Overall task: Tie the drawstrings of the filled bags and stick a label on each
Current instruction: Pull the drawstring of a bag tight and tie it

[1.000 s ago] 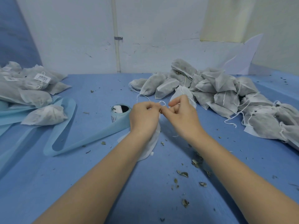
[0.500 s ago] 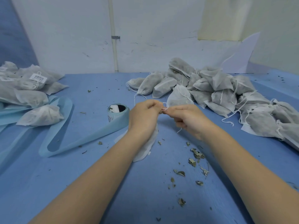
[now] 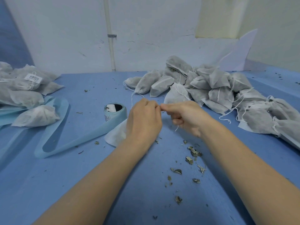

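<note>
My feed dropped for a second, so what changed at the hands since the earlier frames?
The right hand drew back toward the person and rolled over, pulling the thin white drawstring taut. The left hand kept its grip at the knot over the white fabric bag. Both bag piles and the blue label roll stayed put.

Surface: plain mid-blue, flecked with grey-green and brownish leaf crumbs. Bags on the right: grey-white translucent fabric, dark filling showing through as mottled grey; strings white. Bag under the hands: plain white. Bags on the left: same mottled grey-white; one carries a white label with dark print. Label roll: pale blue backing strip, unpatterned; core dark with a white patch. Wall: off-white, scuffed; one pale yellow panel.
</note>
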{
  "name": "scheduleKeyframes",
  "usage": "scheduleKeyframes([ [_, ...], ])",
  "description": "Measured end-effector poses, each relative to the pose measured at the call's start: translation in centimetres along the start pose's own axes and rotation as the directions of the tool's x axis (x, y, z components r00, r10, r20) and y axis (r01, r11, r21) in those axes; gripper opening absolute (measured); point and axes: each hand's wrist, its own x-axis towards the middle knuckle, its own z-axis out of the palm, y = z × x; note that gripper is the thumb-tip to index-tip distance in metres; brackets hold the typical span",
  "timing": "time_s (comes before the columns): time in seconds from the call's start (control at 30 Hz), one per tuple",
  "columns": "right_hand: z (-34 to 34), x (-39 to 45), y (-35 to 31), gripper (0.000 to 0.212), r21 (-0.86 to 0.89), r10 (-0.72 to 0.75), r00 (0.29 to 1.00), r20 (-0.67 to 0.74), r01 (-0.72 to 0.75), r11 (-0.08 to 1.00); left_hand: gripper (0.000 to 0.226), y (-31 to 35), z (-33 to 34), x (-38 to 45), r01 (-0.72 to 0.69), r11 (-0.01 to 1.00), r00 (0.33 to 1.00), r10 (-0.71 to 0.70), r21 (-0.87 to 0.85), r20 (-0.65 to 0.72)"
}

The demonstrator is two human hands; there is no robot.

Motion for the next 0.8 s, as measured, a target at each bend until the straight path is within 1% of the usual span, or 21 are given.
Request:
scheduleKeyframes([
  [0.1,0.3,0.0,0.2,0.022,-0.039,-0.019,0.998,-0.066,0.017,0.999,0.022,0.1,-0.1,0.0,0.040,0.999,0.999,-0.040,-0.037,0.003],
  [0.17,0.7,-0.1,0.1,0.020,-0.072,-0.033,0.995,-0.097,0.026,0.997,0.022,0.2,-0.1,-0.1,0.051,0.998,0.999,-0.051,-0.030,0.006],
  [0.23,0.9,0.0,0.2,0.025,-0.086,-0.034,0.992,-0.123,0.023,0.996,0.024,0.3,-0.1,-0.1,0.062,0.998,0.998,-0.062,-0.017,0.001],
  [0.3,1.1,0.1,0.1,0.033,-0.063,-0.025,0.991,-0.131,0.017,0.998,0.025,0.4,-0.2,-0.1,0.090,0.996,0.996,-0.090,-0.017,-0.005],
  [0.33,1.2,0.1,0.0,0.033,-0.042,-0.016,0.992,-0.124,0.011,0.999,0.025,0.4,-0.2,-0.1,0.107,0.994,0.994,-0.107,-0.024,-0.006],
  [0.4,1.4,-0.1,-0.2,0.024,0.008,0.012,0.996,-0.083,-0.011,1.000,0.024,0.5,-0.4,0.1,0.145,0.988,0.989,-0.144,-0.059,0.007],
  [0.47,1.5,-0.2,-0.5,0.014,0.108,0.060,0.998,-0.007,-0.058,0.992,0.024,0.5,-0.5,0.4,0.215,0.966,0.977,-0.211,-0.142,0.045],
  [0.53,1.4,-0.3,-0.6,0.019,0.237,0.134,0.988,0.075,-0.148,0.960,0.026,0.5,-0.5,0.7,0.310,0.912,0.950,-0.289,-0.269,0.114],
  [0.6,1.5,-0.4,-0.5,0.023,0.345,0.200,0.969,0.149,-0.240,0.908,0.021,0.6,-0.6,0.8,0.380,0.851,0.925,-0.348,-0.364,0.153],
  [0.67,1.8,-0.5,-0.3,0.023,0.415,0.234,0.951,0.202,-0.300,0.859,0.011,0.7,-0.8,0.6,0.364,0.819,0.929,-0.357,-0.444,0.103],
  [0.73,2.1,-0.5,-0.3,0.024,0.457,0.242,0.945,0.220,-0.319,0.831,0.012,0.9,-0.9,0.1,0.244,0.830,0.955,-0.296,-0.501,-0.026],
  [0.8,2.1,-0.4,-0.4,0.029,0.479,0.235,0.949,0.210,-0.309,0.821,0.015,0.9,-1.0,-0.4,0.124,0.864,0.967,-0.216,-0.488,-0.136],
])
